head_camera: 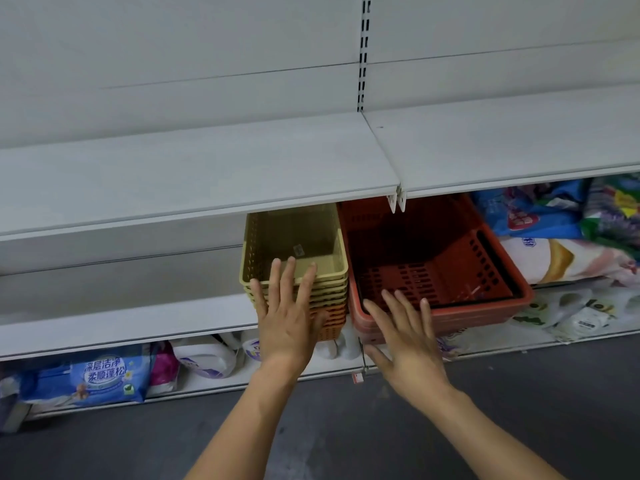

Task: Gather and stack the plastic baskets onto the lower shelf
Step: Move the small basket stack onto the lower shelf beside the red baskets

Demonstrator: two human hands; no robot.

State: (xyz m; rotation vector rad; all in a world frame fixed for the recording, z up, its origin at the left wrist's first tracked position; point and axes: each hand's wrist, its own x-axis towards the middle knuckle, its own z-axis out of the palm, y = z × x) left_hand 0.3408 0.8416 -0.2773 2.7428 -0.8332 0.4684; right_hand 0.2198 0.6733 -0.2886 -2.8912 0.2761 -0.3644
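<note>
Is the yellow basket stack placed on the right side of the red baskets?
No, the yellow basket stack stands to the left of the red baskets, side by side on the same shelf.

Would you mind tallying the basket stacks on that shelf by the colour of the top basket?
Yellow-topped stack: 1 (orange baskets show at its bottom)
Red stack: 1
Total: 2 stacks; the number of baskets in each cannot be told for sure.
</note>
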